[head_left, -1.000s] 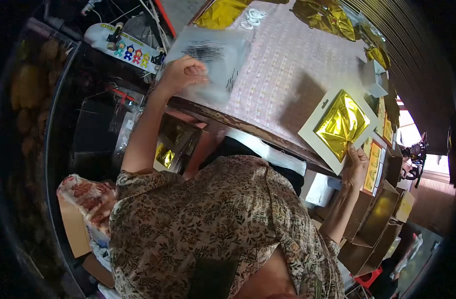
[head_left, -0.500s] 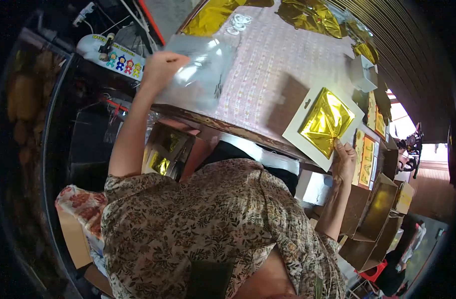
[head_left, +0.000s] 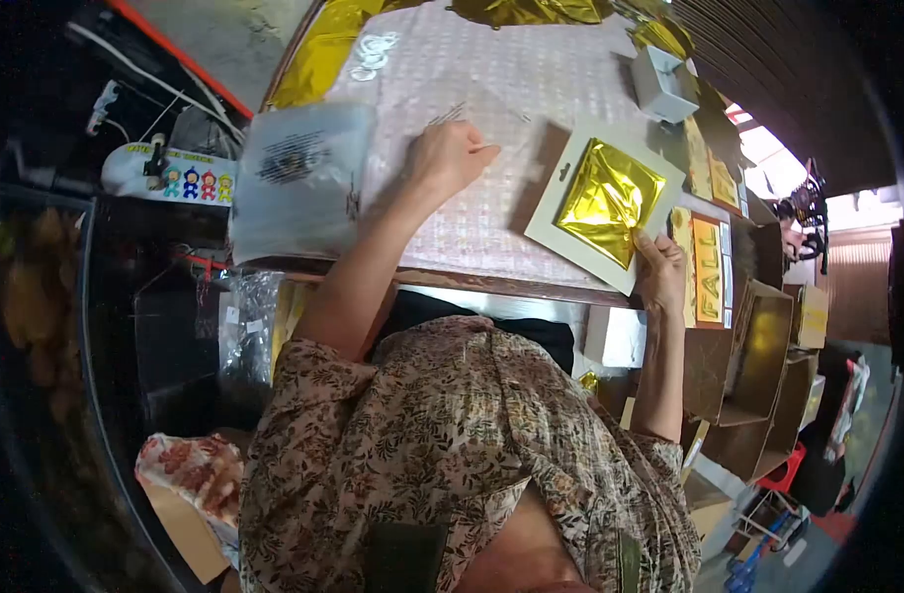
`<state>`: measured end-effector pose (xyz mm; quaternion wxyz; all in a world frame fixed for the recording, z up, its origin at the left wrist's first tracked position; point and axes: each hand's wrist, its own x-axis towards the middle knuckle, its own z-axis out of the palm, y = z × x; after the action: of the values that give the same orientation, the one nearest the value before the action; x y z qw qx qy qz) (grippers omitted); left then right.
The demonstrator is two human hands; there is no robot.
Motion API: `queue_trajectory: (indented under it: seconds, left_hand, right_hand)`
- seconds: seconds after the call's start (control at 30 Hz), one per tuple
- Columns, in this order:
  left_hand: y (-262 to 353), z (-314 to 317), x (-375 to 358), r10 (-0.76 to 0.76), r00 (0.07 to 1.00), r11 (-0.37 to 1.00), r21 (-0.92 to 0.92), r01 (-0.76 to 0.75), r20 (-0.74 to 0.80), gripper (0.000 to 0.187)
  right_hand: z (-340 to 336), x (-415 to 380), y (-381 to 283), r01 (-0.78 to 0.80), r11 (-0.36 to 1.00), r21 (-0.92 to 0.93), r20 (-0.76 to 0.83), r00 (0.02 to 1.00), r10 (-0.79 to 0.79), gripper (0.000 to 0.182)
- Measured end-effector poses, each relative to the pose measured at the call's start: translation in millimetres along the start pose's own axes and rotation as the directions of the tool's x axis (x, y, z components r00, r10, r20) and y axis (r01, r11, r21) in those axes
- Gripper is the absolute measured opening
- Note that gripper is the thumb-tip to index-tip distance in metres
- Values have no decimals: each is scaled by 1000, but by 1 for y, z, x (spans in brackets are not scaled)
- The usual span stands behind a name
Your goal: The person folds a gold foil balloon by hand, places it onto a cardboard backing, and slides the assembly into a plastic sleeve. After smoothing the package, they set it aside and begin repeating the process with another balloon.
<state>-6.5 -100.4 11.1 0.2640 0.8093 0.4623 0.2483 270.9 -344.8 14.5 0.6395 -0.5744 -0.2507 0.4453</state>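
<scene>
My left hand (head_left: 454, 160) is closed in a pinch on a thin clear plastic bag (head_left: 446, 117), whose dark print shows just beyond the fingers above the pink-white patterned table (head_left: 462, 232). On the table's left side lies a stack of clear printed bags (head_left: 299, 163). At the right front edge, my right hand (head_left: 661, 269) grips the lower right side of a tilted white card (head_left: 549, 208) with a hang hole. A folded gold foil piece (head_left: 610, 198) rests against the card's face, near my right fingertips.
White rings (head_left: 375, 54) lie at the back left beside gold foil sheets (head_left: 313, 64). A small white box (head_left: 662, 83) stands at the back right. Orange "FALL" packs (head_left: 709, 272) and open cardboard boxes (head_left: 763, 331) are on the right.
My left hand has moved right from the bag stack, with a clear bag now spread beyond its fingers. My right hand still holds the card and foil. The camera view has shifted.
</scene>
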Motion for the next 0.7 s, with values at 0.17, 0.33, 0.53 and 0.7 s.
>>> queue_trajectory:
  seconds: [0.17,0.33,0.53,0.7]
  left_hand:
    - [-9,-21,-18,5,997,999,-52,-1,83,39]
    - [-15,-21,-28,74,992,997,-13,-73,99,38]
    - [-10,-25,-25,-20,986,998,-54,29,164,34]
    - [-23,-23,-25,-5,984,988,-149,32,179,32]
  right_hand:
    - [-11,1,3,-18,1000,-10,-61,998,18,13]
    - [0,1,-2,-70,998,3,30,997,70,10]
    - [3,6,7,-113,993,20,91,990,111,13]
    - [15,3,5,-180,983,-31,83,980,182,11]
